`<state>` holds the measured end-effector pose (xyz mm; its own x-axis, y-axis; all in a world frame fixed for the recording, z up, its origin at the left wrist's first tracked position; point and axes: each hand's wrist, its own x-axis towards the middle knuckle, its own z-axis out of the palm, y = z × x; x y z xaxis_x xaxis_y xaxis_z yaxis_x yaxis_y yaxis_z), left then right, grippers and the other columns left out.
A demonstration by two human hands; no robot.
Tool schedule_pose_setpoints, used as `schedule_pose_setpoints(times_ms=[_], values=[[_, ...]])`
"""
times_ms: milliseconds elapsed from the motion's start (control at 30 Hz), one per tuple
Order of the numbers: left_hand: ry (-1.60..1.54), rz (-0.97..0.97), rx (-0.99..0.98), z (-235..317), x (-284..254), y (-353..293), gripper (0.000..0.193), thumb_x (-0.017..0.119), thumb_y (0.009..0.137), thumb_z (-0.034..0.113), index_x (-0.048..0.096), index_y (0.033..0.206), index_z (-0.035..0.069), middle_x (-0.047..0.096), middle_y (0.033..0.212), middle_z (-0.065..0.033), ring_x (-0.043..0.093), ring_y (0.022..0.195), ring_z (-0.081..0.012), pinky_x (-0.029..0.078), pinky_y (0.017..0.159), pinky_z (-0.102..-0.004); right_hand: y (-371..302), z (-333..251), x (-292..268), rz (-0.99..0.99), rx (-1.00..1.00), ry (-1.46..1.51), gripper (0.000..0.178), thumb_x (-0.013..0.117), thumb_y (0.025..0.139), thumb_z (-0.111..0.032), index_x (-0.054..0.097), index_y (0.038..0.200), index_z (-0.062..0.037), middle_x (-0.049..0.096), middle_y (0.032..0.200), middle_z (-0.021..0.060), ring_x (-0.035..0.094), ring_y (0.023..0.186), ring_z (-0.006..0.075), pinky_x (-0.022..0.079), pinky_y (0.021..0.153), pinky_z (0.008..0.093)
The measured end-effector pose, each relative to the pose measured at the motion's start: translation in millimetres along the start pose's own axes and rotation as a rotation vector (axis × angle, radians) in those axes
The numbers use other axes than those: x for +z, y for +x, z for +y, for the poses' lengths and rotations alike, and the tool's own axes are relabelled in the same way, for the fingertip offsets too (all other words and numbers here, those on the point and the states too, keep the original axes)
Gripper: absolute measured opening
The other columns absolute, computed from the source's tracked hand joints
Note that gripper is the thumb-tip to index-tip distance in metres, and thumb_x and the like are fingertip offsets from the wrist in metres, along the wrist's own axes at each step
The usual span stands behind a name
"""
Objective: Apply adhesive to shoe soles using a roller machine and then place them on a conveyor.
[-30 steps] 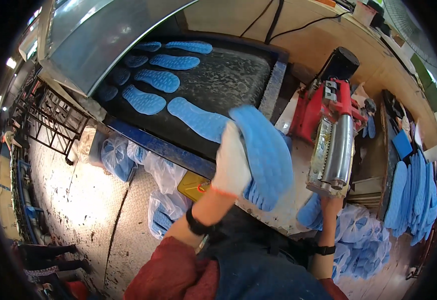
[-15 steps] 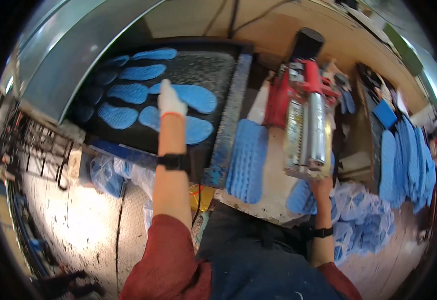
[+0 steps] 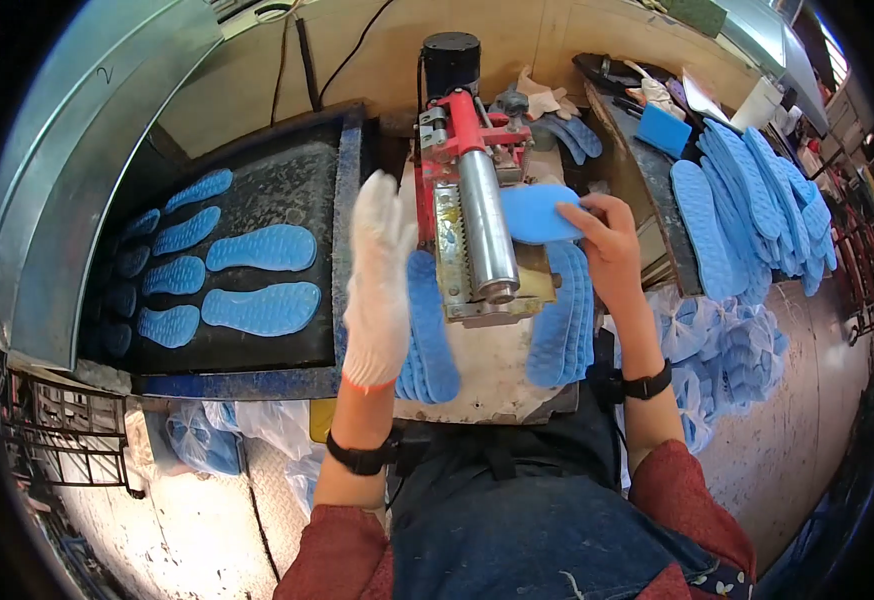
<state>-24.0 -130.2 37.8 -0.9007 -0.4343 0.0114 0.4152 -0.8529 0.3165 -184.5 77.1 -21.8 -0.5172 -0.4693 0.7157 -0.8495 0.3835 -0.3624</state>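
Note:
My right hand (image 3: 612, 245), bare, pinches the end of a blue insole (image 3: 537, 214) between thumb and fingers. The insole's other end meets the right side of a red machine (image 3: 467, 118) with a shiny metal roller (image 3: 487, 225). On the machine's left, my left hand (image 3: 377, 275) is raised in a white glove, its fingers stretched out and holding nothing. Under it and partly hidden lies a left stack of blue insoles (image 3: 431, 330). Another insole stack (image 3: 561, 325) lies below my right hand, on the pale worktable (image 3: 492, 385).
At left, a black bed (image 3: 287, 180) with a blue frame carries several insoles, some reaching under a metal hood (image 3: 127, 150). A side table (image 3: 647, 185) at right holds piled insoles (image 3: 757, 200) and a blue block (image 3: 663, 130). Bagged insoles (image 3: 727, 350) sit on the floor.
My left hand has left the insoles on the black bed and come to the machine's left side. My right hand has risen from beside the right stack and now holds an insole at the roller.

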Motion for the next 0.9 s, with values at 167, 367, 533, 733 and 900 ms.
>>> schedule_pose_setpoints(times_ms=[167,367,533,733,900], values=[[0.973,-0.318,0.198,-15,-3,49,0.056,0.032,0.098,0.031,0.017,0.143,0.000,0.030,0.143,-0.0159,0.031,0.132,-0.0233,0.024,0.109,-0.0314,9,-31,5,-0.166,-0.053,0.210,0.045,0.058,0.075,0.011,0.059,0.116,-0.0071,0.056,0.108,0.0122,0.057,0.091,0.0241,0.046,0.081,0.0298],[1.253,-0.194,0.267,-19,-58,57,0.063,0.021,0.098,0.049,0.015,0.145,0.006,0.036,0.138,-0.0188,0.043,0.122,-0.0253,0.031,0.106,-0.0347,-48,-9,17,0.142,0.516,0.709,0.026,0.051,0.092,-0.007,0.053,0.118,-0.0025,0.059,0.100,0.0018,0.056,0.088,0.0087,0.046,0.078,0.0242],[1.060,-0.186,0.084,-3,-117,44,0.071,0.019,0.095,0.056,0.011,0.145,0.006,0.036,0.138,-0.0161,0.039,0.126,-0.0249,0.031,0.106,-0.0363,-94,-9,67,-0.248,0.840,0.653,0.025,0.053,0.089,-0.010,0.052,0.112,0.0011,0.061,0.095,0.0049,0.058,0.086,0.0161,0.046,0.077,0.0301],[0.781,0.091,-0.095,-10,-115,-3,0.059,0.021,0.100,0.045,0.038,0.136,0.000,0.042,0.135,-0.0077,0.038,0.124,-0.0169,0.027,0.107,-0.0302,-170,20,149,-0.466,0.198,0.212,0.047,0.059,0.083,-0.015,0.046,0.125,-0.0001,0.048,0.125,0.0235,0.055,0.099,0.0420,0.044,0.082,0.0473],[0.526,0.337,-0.133,15,-83,-41,0.062,0.029,0.097,0.050,0.042,0.132,0.000,0.052,0.124,-0.0079,0.049,0.112,-0.0149,0.037,0.099,-0.0308,-144,-48,175,-0.550,0.114,0.327,0.072,0.064,0.079,-0.016,0.026,0.139,-0.0046,0.040,0.131,0.0240,0.051,0.108,0.0412,0.044,0.087,0.0457]])
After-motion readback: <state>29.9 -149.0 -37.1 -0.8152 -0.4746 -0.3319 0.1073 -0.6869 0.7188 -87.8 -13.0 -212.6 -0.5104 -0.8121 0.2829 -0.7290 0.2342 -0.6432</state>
